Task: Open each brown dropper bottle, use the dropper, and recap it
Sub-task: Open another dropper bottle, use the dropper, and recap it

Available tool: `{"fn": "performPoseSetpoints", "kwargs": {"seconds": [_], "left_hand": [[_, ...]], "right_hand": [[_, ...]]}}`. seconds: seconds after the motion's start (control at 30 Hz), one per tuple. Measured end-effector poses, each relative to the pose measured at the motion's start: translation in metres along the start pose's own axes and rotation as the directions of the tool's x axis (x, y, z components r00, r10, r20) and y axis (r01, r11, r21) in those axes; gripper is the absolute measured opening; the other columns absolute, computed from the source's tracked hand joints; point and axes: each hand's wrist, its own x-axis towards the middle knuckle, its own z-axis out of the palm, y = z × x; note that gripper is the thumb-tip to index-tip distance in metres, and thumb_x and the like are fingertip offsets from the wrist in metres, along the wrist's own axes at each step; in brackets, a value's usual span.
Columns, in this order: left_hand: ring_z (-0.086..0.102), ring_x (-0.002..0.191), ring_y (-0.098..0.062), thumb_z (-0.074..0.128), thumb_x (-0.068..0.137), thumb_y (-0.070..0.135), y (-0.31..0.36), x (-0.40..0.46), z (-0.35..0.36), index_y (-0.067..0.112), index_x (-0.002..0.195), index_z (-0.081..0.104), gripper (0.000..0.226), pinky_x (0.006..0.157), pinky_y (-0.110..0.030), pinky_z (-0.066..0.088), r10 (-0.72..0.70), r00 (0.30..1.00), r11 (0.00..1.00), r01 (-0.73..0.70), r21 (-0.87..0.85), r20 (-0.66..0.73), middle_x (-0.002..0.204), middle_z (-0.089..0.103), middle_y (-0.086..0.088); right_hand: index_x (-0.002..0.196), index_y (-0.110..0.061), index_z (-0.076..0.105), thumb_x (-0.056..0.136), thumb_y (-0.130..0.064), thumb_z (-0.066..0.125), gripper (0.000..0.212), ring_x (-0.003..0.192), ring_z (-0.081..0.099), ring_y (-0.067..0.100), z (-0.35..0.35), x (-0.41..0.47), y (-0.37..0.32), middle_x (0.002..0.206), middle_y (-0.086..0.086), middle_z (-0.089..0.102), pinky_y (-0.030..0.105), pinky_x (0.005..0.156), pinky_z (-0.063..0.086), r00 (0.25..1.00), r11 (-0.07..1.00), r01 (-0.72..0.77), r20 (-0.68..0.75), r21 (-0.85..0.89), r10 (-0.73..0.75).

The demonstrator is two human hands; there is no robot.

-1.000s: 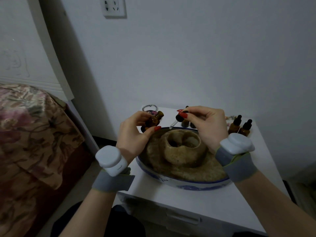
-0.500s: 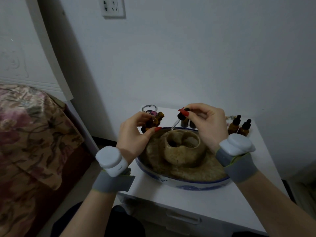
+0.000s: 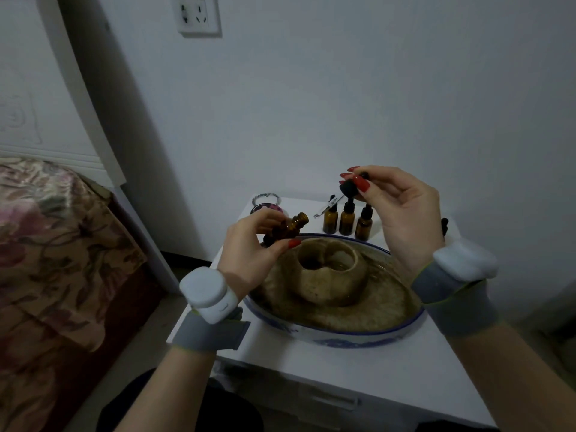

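My left hand (image 3: 252, 249) grips an uncapped brown dropper bottle (image 3: 288, 227), tilted with its open neck pointing up and right. My right hand (image 3: 396, 210) pinches the black rubber bulb of the dropper (image 3: 347, 189) above and right of the bottle; its glass tube (image 3: 327, 207) slants down to the left, clear of the neck. Three capped brown dropper bottles (image 3: 346, 218) stand in a row behind the bowl. Part of another black cap (image 3: 445, 225) peeks out behind my right wrist.
A blue-and-white bowl (image 3: 336, 333) holding a tan, ring-shaped stone piece (image 3: 327, 272) fills the middle of the small white table (image 3: 358, 369). A round pink-lidded tin with a bead bracelet (image 3: 266, 203) sits at the back left. A bed with a floral cover (image 3: 56, 244) stands on the left.
My right hand has lifted the dropper up and to the right, away from the bottle's neck. The three capped bottles behind are now uncovered. The left hand holds the bottle about where it was.
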Motion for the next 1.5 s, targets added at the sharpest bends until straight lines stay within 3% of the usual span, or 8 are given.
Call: {"fn": "performPoseSetpoints", "kwargs": {"seconds": [0.23, 0.43, 0.7, 0.9, 1.23, 1.5], "left_hand": [[0.064, 0.096, -0.005, 0.082, 0.073, 0.019, 0.002, 0.000, 0.007, 0.027, 0.098, 0.067, 0.029, 0.088, -0.011, 0.048, 0.062, 0.997, 0.998, -0.061, -0.030, 0.049, 0.096, 0.069, 0.011], [0.062, 0.096, 0.000, 0.080, 0.075, 0.019, 0.008, -0.001, 0.010, 0.034, 0.097, 0.064, 0.031, 0.084, -0.002, 0.043, 0.093, 0.994, 0.994, -0.089, -0.058, 0.065, 0.094, 0.067, 0.017], [0.063, 0.098, -0.002, 0.078, 0.076, 0.020, 0.016, -0.003, 0.012, 0.024, 0.104, 0.067, 0.030, 0.089, -0.010, 0.046, 0.121, 0.987, 0.986, -0.107, -0.125, 0.109, 0.098, 0.069, 0.010], [0.064, 0.098, -0.002, 0.078, 0.077, 0.020, 0.019, -0.005, 0.012, 0.026, 0.105, 0.067, 0.031, 0.089, -0.010, 0.046, 0.135, 0.987, 0.982, -0.122, -0.141, 0.088, 0.099, 0.069, 0.010], [0.063, 0.097, -0.003, 0.077, 0.078, 0.019, 0.018, -0.006, 0.011, 0.019, 0.110, 0.069, 0.033, 0.089, -0.010, 0.046, 0.116, 0.988, 0.987, -0.104, -0.120, 0.103, 0.101, 0.070, 0.007], [0.064, 0.095, 0.000, 0.078, 0.078, 0.016, 0.017, -0.006, 0.010, 0.023, 0.105, 0.070, 0.029, 0.089, -0.010, 0.046, 0.115, 0.989, 0.989, -0.105, -0.106, 0.096, 0.096, 0.069, 0.013]], "right_hand": [[0.097, -0.012, 0.072, 0.089, -0.006, 0.064, 0.013, 0.095, 0.071, 0.021, -0.008, 0.000, 0.002, 0.101, 0.005, 0.075, 0.027, 0.085, 0.056, 1.000, 0.998, 0.004, 0.022, 0.059, -0.005], [0.096, -0.017, 0.072, 0.088, -0.006, 0.064, 0.016, 0.097, 0.071, 0.019, -0.011, -0.001, 0.005, 0.100, 0.001, 0.075, 0.030, 0.088, 0.056, 0.999, 1.000, -0.002, 0.035, 0.017, 0.002], [0.101, -0.014, 0.071, 0.088, -0.005, 0.064, 0.018, 0.098, 0.069, 0.013, -0.009, -0.006, 0.005, 0.102, 0.000, 0.074, 0.024, 0.089, 0.054, 0.996, 0.997, -0.038, 0.079, -0.064, 0.043], [0.096, -0.017, 0.071, 0.087, -0.001, 0.064, 0.020, 0.092, 0.070, 0.015, 0.000, -0.014, 0.010, 0.097, 0.002, 0.074, 0.016, 0.072, 0.054, 0.987, 0.996, -0.078, 0.134, -0.048, 0.084], [0.101, -0.022, 0.068, 0.088, -0.003, 0.063, 0.023, 0.099, 0.068, 0.010, 0.004, -0.018, 0.012, 0.105, -0.002, 0.072, 0.024, 0.087, 0.055, 0.980, 0.992, -0.054, 0.182, -0.114, 0.075], [0.104, -0.017, 0.069, 0.092, -0.004, 0.058, 0.021, 0.102, 0.065, 0.009, -0.001, -0.019, 0.013, 0.102, -0.003, 0.070, 0.035, 0.094, 0.053, 0.963, 0.941, 0.064, 0.269, -0.333, 0.030]]}}
